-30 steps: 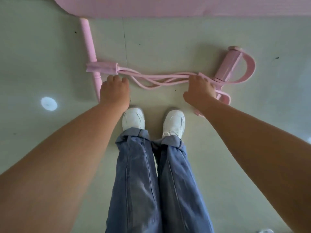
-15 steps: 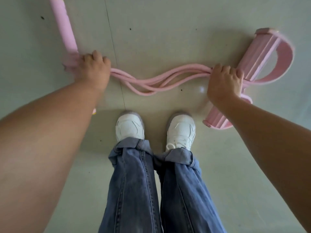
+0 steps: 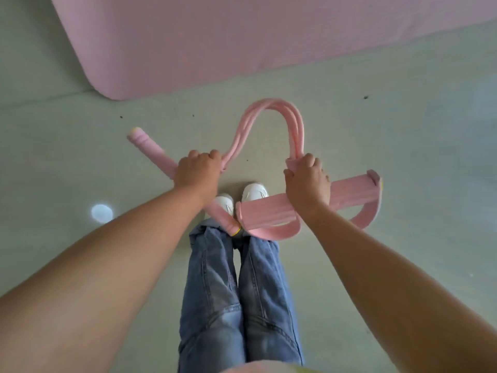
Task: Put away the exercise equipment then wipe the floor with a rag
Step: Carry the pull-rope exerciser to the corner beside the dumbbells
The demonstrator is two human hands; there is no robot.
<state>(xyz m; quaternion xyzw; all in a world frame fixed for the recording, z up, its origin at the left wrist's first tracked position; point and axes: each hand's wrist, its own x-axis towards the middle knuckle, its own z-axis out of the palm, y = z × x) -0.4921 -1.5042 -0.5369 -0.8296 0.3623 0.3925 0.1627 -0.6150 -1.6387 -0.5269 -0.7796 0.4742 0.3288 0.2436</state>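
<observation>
Left hand (image 3: pixel 197 172) grips the pink handle bar (image 3: pixel 150 149), right hand (image 3: pixel 306 181) clutches the pedal bar (image 3: pixel 269 212); resistance tubes (image 3: pixel 293 122) arch mid-frame.

The left hand (image 3: pixel 197 172) gripped the middle of a pink handle bar (image 3: pixel 150 149), which slanted from upper left down toward the white shoes (image 3: pixel 248 196), while the right hand (image 3: pixel 306 181) gripped the pink foot pedal bar (image 3: pixel 269 211) where the tubes joined it. Between the two hands the pink resistance tubes (image 3: pixel 271 106) arched up in a loop above the pale floor (image 3: pixel 403 130). A pink mat (image 3: pixel 215 36) lay on the floor beyond, and blue jeans (image 3: pixel 236 292) filled the lower middle.
</observation>
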